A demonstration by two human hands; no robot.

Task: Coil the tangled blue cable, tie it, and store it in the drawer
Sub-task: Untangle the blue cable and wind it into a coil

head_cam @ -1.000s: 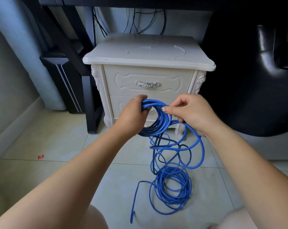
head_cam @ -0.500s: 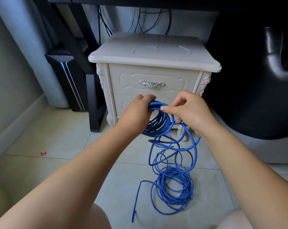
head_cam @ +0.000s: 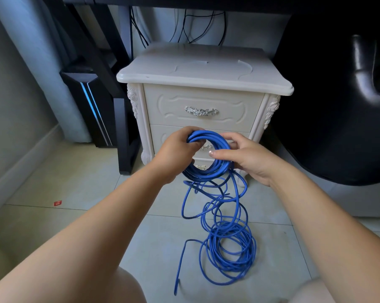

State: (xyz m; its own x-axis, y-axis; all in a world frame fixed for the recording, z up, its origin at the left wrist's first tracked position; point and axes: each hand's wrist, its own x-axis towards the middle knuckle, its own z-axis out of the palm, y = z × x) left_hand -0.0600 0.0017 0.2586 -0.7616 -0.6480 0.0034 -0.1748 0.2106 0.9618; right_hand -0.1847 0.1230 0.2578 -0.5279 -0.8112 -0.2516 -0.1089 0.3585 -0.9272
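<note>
Before the nightstand (head_cam: pixel 204 84), right hand (head_cam: pixel 248 158) now grips the blue cable (head_cam: pixel 208 158) coil.

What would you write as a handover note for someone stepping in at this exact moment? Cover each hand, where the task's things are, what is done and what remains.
Left hand: grip closed on the left side of the coiled loops, held up in front of the nightstand.
Right hand: grip closed on the right side of the same coil, thumb across the strands.
Blue cable: partly coiled; the rest hangs down to a loose pile on the tiled floor, with one free end trailing toward the camera.
Both drawers look shut.
Done: several loops gathered.
Left: coil the remainder, tie it, open a drawer, store it.
</note>
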